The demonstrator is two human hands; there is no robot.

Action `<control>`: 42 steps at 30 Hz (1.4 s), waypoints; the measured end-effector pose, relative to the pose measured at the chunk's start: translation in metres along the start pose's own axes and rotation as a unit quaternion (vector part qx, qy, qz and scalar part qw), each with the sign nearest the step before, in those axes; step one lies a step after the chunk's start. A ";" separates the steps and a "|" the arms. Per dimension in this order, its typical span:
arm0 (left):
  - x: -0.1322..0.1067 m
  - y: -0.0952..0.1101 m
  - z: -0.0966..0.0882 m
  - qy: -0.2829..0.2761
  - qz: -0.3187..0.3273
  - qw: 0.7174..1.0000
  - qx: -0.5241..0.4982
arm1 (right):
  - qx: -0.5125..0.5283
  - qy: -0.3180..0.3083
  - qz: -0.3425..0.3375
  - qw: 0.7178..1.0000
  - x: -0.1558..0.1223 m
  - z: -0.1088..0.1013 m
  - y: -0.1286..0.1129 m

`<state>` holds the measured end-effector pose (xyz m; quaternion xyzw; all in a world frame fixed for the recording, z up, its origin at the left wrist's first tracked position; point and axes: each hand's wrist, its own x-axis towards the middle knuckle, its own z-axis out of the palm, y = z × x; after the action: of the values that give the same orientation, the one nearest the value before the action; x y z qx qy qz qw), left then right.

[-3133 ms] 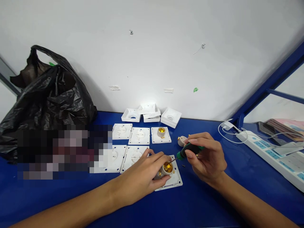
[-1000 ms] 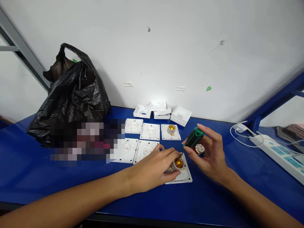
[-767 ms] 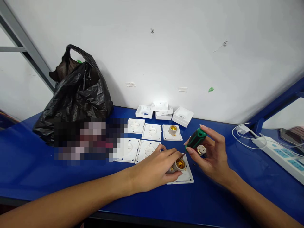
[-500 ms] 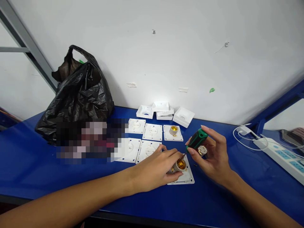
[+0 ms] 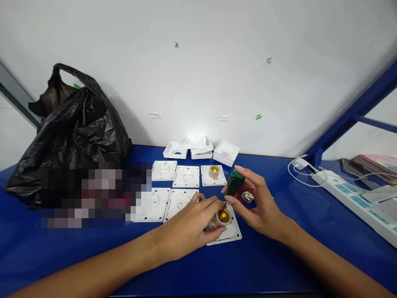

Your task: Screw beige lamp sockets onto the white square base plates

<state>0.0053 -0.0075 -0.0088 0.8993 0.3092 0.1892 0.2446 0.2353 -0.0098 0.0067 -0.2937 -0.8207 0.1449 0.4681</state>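
Note:
My left hand point(image 5: 197, 221) is closed around a round lamp socket point(image 5: 228, 220) with a brass-coloured inside, thumb in front and fingers behind. The socket sits on a square white base plate point(image 5: 232, 234) flat on the table. In my right hand point(image 5: 263, 205) is a screwdriver point(image 5: 235, 182) with a green and black handle, gripped by thumb and fingers. Its shaft slants down into the socket's opening; the tip is hidden inside. Just behind my right fingers lies a loose round part point(image 5: 247, 197) with brass-coloured contacts, partly covered.
Behind the hands, several white plates point(image 5: 186, 177) lie in rows, one bearing a socket point(image 5: 214, 171). White square covers point(image 5: 226, 152) are piled against the wall. A black plastic bag point(image 5: 83, 132) stands left, beside a blurred patch. A power strip point(image 5: 356, 203) with cables lies right.
The view has swung to the right, so the scene sits further left. The screwdriver stands somewhat steeper, its shaft now reaching into the socket's opening. My left hand keeps its hold.

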 end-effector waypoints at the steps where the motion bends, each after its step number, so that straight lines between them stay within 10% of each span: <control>1: 0.000 0.000 0.000 -0.003 -0.001 1.000 0.001 | -0.002 0.010 -0.005 1.000 -0.001 0.001 0.000; 16: 0.001 0.002 -0.003 -0.015 -0.017 1.000 -0.008 | 0.012 0.083 0.027 0.996 0.006 0.003 0.004; 33: 0.002 0.003 -0.002 0.011 0.006 1.000 0.006 | 0.024 -0.015 0.062 0.998 -0.003 -0.001 0.002; 42: 0.002 0.002 -0.003 0.010 0.021 1.000 0.003 | -0.008 0.117 0.030 0.993 -0.003 0.011 0.009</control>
<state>0.0064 -0.0071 -0.0050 0.9044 0.2930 0.2027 0.2349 0.2304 -0.0044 -0.0053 -0.3370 -0.7520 0.1169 0.5543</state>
